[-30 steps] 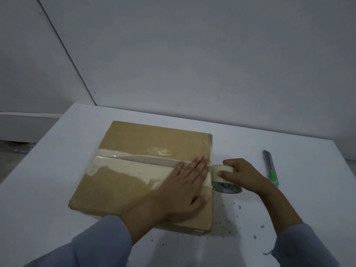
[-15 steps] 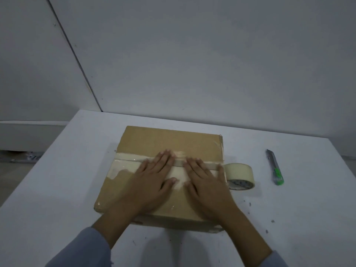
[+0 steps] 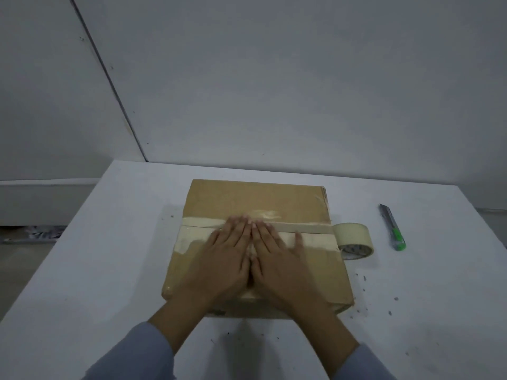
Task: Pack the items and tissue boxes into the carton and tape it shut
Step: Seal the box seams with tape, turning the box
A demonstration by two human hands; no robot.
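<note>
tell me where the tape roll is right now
In the head view the tape roll sits on the white table against the carton's right side, between it and the green-tipped utility knife further right.

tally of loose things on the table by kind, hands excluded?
Brown cardboard carton, closed, taped across its top: 1
Roll of beige packing tape, by the carton's right side: 1
Grey utility knife with green end, right of the roll: 1
Total: 3
</note>
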